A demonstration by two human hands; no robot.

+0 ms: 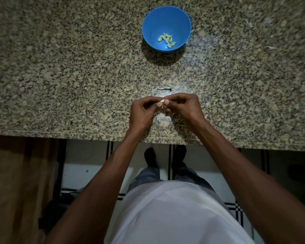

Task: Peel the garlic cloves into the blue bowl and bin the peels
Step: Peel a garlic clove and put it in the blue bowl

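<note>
Speckled granite bench (60, 76) spans the frame. At lower centre, left hand (142, 111) and right hand (182, 107) pinch one garlic clove (162, 102) together. Just beyond lies a peel (164, 88). At upper centre, blue bowl (180, 20) holds peeled cloves (166, 40).

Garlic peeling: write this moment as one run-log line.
left hand and right hand pinch clove | blue bowl holds peeled cloves
</note>
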